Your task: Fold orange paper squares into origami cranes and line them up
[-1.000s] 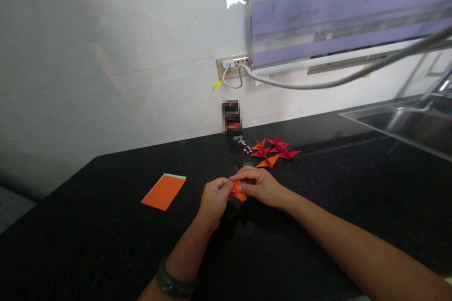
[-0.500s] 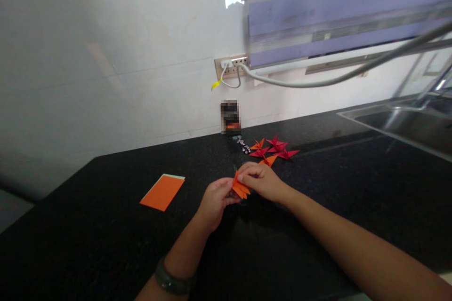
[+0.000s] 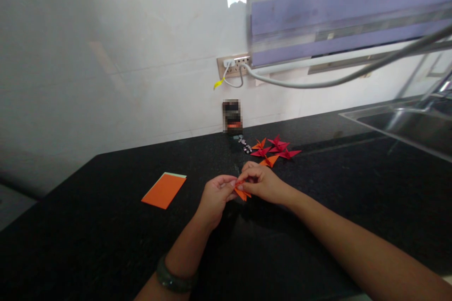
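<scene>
A small folded orange paper piece (image 3: 242, 192) sits between both hands, just above the black countertop (image 3: 106, 235). My left hand (image 3: 215, 197) pinches its left end with thumb and fingertips. My right hand (image 3: 264, 183) is closed over its right side, fingertips pressed on the fold. A dark band is on my left wrist (image 3: 173, 280).
A stack of orange paper sheets (image 3: 164, 190) lies to the left. Several finished red and orange folded figures (image 3: 275, 149) lie behind the hands. A pixelated dark object (image 3: 232, 116) leans against the wall below a socket (image 3: 235, 65) with a grey cable. A steel sink (image 3: 406, 124) is at far right.
The orange piece has been turned and pressed flatter between the fingers. Both hands stayed in about the same spot.
</scene>
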`<state>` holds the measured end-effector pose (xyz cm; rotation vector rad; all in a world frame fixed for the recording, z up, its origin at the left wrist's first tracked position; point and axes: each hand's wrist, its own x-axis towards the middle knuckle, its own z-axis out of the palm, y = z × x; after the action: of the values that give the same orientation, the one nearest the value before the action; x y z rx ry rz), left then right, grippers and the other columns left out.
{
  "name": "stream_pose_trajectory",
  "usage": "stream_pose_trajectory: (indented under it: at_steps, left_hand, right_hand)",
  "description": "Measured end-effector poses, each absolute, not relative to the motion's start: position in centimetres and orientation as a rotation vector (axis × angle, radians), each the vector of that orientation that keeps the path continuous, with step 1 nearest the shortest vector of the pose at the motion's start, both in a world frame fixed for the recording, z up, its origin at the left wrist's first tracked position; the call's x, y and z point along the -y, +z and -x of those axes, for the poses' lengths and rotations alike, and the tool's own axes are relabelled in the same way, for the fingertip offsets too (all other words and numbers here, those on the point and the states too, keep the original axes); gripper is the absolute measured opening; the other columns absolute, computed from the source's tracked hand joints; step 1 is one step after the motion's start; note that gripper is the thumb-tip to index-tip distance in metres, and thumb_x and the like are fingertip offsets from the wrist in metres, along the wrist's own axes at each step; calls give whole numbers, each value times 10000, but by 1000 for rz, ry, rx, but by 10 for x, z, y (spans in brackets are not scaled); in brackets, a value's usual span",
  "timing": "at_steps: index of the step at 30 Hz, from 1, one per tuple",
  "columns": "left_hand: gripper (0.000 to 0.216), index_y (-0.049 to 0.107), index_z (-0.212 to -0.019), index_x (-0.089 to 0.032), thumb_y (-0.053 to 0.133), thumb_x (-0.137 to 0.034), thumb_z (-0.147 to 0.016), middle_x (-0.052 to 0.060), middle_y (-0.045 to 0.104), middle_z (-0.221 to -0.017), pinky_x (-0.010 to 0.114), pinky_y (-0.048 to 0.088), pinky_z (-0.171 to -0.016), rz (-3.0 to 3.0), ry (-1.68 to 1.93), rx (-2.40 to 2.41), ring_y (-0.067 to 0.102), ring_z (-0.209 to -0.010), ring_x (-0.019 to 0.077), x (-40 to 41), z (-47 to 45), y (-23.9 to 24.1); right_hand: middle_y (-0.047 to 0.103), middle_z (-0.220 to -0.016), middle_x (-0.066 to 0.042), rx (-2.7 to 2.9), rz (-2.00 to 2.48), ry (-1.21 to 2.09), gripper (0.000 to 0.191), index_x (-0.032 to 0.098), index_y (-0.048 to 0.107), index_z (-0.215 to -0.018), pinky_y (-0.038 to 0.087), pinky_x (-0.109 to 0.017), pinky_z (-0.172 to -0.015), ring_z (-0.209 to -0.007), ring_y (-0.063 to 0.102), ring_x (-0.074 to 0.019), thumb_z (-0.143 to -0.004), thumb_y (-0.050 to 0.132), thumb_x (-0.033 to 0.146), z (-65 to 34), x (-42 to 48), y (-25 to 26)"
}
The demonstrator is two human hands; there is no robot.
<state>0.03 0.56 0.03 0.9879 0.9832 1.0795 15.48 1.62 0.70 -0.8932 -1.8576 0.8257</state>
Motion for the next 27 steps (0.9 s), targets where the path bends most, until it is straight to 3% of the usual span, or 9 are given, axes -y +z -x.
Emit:
stream_pose_trajectory:
  at_steps: [11, 19, 27]
  left_hand:
    - [172, 608, -748, -109, 670, -188, -608, 24, 654, -596, 213, 452, -569, -1098, 1149, -1070, 592, -545, 106, -5, -1, -2]
    - [211, 596, -799, -112, 667, -178, -612, 19, 654, -607, 217, 467, -595, -1078, 1087, -1015, 599, -550, 103, -3, -3, -1]
    - [258, 577, -814, -124, 685, -208, -596, 19, 648, -609, 234, 470, -593, -1061, 1110, -1010, 607, -556, 121, -4, -2, -1]
  right_hand:
    - [489, -648, -9, 1859, 971, 771, 235, 154, 586, -572, 393, -237, -595, -638, 481, -114, -769, 554, 277, -153, -18, 5]
    - [463, -517, 31, 1693, 1142, 1009, 247, 150, 519, -590, 292, -183, -420, -474, 392, -71, -737, 556, 345, -148, -19, -2]
    - [466, -481, 50, 1461, 1184, 1203, 315, 161, 477, -571, 284, -180, -397, -427, 381, -55, -623, 655, 415, -144, -17, 0]
